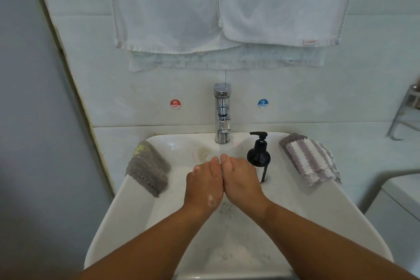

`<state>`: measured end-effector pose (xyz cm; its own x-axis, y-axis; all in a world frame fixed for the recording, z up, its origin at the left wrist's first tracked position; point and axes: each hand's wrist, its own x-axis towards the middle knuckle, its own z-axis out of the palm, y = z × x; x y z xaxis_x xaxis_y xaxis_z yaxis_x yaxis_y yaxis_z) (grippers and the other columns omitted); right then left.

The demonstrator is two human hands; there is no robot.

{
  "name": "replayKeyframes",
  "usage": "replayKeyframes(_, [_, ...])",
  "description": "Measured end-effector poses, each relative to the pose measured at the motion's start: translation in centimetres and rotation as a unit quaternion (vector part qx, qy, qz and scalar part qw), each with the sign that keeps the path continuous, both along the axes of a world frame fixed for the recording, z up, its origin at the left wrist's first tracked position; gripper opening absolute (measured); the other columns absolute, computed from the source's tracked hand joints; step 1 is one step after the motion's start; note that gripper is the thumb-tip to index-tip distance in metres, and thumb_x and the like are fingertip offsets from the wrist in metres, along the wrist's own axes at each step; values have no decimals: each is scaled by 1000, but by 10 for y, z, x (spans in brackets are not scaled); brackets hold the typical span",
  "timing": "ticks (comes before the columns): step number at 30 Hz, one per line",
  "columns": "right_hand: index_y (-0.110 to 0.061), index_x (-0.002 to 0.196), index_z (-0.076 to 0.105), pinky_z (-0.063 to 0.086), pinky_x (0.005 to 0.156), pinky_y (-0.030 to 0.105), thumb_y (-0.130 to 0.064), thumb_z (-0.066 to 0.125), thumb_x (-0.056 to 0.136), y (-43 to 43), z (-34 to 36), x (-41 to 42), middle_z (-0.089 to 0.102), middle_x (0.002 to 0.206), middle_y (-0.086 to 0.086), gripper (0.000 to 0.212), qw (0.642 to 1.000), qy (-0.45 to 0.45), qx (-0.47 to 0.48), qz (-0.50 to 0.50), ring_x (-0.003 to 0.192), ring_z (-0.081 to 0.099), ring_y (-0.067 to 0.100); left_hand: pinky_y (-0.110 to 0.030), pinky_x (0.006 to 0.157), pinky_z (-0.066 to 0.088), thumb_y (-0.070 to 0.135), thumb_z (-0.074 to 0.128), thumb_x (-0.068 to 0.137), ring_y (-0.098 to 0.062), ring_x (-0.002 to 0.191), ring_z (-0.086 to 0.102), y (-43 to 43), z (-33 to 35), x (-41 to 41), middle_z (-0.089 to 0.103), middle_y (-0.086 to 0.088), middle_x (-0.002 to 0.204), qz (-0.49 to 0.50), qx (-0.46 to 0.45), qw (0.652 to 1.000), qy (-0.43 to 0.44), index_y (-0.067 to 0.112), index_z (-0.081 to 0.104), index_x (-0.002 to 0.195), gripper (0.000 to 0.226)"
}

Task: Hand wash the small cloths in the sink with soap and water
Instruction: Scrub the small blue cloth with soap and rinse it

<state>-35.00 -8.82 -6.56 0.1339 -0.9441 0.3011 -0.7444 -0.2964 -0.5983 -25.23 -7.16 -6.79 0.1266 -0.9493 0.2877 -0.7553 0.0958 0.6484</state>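
We found the left hand (203,185) and right hand (242,180) side by side over the sink (341,218), touching along the forefingers, fingers extended, holding nothing that we could see. The grey cloth (147,168) lay draped over the rim at 10 o'clock and the striped cloth (310,159) at 2 o'clock, both apart from the hands. We judged each cloth light, soft and limp, heavier and slick once soaped, and best gathered at its middle.
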Motion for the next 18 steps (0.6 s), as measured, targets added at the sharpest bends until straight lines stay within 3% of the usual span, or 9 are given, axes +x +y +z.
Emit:
replayKeyframes(2, [-4,88,67,54,82,43,-32,30,110,-5,-4,-2,69,84,11,51,993,-110,43,-28,81,67,24,-32,82,54,40,31,109,-20,97,65,0,-5,-1,68,-6,105,-26,22,977,210,18,65,108,40])
replayKeyframes(3, [-7,87,69,55,82,43,-37,32,109,-7,-6,-2,70,84,9,52,983,-161,75,-45,80,67,22,-29,77,55,41,33,108,-19,99,65,-1,-8,-1,65,-5,108,-46,29,963,263,24,62,109,34])
replayKeyframes(5, [-12,90,66,54,71,38,-45,35,108,-10,-7,-3,67,84,8,49,948,-266,166,-59,75,63,20,-23,73,55,40,38,107,-18,103,63,-5,-14,1,61,-3,116,-70,15,962,265,31,58,116,23])
replayKeyframes(7, [-12,96,62,44,60,32,-44,40,107,-9,-3,-6,58,82,10,40,876,-402,265,-27,65,51,16,-17,75,53,39,39,107,-15,103,63,-7,-16,4,61,1,116,-61,-15,973,222,33,55,122,22])
replayKeyframes(8, [-11,102,61,40,58,30,-39,44,106,-9,-1,-7,55,83,11,33,843,-456,286,-1,63,47,14,-12,74,50,39,37,107,-13,100,62,-7,-16,4,61,1,114,-45,-23,978,204,31,53,123,24])
replayKeyframes(9, [-12,109,60,39,56,28,-34,47,106,-9,-2,-9,54,86,12,26,834,-475,280,26,62,46,12,-8,69,46,40,35,108,-11,96,61,-8,-15,5,61,0,110,-27,-25,980,194,28,52,122,25])
replayKeyframes(11, [-19,121,57,43,55,25,-30,48,107,-6,-6,-10,59,90,6,20,876,-420,225,68,62,51,8,-7,61,42,42,32,107,-6,87,58,-6,-12,4,61,0,102,1,-7,982,188,22,51,118,30])
replayKeyframes(14, [-23,114,59,51,66,26,-40,42,107,-2,-12,-5,65,95,-3,25,958,-260,106,55,76,61,7,-11,61,38,45,30,107,-6,81,56,-5,-12,2,62,1,94,29,2,981,190,17,57,108,39])
replayKeyframes(18, [-17,93,61,52,73,32,-36,39,108,-3,-14,2,65,81,-5,32,983,-181,-13,14,76,62,11,-19,67,34,46,25,107,-8,77,57,-5,-11,-3,66,4,85,45,-23,990,129,18,67,96,52])
